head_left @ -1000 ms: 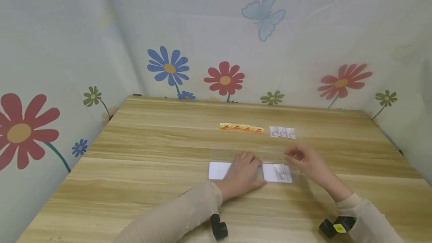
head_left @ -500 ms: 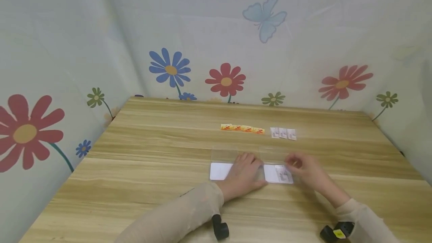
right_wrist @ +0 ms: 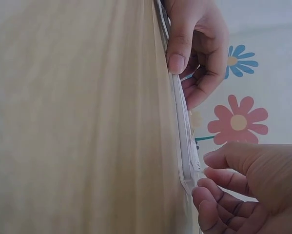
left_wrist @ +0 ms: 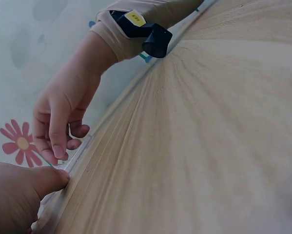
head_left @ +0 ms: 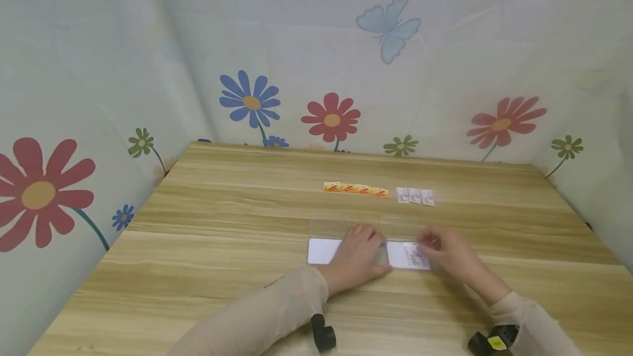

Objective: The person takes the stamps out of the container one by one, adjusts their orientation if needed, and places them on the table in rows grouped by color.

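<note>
Two flat plastic cases lie side by side on the wooden table. Their clear lids fold back behind them, and white inserts fill the left case (head_left: 321, 251) and the right case (head_left: 397, 255). A small printed packet (head_left: 415, 256) lies at the right end of the right case. My left hand (head_left: 357, 254) reaches across where the cases meet and grips the right case, thumb at its near edge and fingers over it. My right hand (head_left: 447, 251) hovers at the packet's outer edge, fingers loosely bent, thumb and index fingertips close together. Whether they touch the packet I cannot tell.
Behind the cases is a row of several yellow-and-red packets (head_left: 355, 188). To its right lie three whitish packets (head_left: 414, 196). A floral curtain (head_left: 316, 54) stands behind the table (head_left: 222, 202). Black cameras sit on both wrists.
My right hand, blurred and slightly higher a second ago, has come down closer to the packet's edge. My left hand keeps its place; the packets in back stay put.
</note>
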Demonstrator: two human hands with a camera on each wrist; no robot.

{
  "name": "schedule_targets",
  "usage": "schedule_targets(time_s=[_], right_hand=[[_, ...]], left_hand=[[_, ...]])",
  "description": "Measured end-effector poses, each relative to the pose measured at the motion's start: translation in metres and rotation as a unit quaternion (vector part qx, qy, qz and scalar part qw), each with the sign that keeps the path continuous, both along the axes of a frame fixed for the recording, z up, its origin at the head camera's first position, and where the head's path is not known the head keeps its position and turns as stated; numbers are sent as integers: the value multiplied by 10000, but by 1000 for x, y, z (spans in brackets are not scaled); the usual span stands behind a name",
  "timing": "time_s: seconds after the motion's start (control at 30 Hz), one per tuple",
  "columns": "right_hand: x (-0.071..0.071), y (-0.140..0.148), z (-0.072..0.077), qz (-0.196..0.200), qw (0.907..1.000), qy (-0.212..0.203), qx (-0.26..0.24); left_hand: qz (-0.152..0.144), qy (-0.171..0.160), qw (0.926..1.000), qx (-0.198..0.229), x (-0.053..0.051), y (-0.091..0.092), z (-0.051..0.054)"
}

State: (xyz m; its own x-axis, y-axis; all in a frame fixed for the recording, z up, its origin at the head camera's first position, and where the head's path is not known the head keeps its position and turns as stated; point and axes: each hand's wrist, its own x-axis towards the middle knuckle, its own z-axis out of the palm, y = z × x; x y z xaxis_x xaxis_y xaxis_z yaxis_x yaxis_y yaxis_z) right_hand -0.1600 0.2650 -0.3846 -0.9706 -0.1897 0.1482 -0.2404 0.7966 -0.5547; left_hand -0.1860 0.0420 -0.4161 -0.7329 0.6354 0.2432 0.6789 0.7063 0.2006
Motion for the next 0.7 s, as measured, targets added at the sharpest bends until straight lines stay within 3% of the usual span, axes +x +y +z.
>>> schedule_targets(time_s=[0.7], right_hand=[[-1,-1,-5,-127,9997,-34,185]], left_hand=[[33,36,10000,-59,0,0,0]])
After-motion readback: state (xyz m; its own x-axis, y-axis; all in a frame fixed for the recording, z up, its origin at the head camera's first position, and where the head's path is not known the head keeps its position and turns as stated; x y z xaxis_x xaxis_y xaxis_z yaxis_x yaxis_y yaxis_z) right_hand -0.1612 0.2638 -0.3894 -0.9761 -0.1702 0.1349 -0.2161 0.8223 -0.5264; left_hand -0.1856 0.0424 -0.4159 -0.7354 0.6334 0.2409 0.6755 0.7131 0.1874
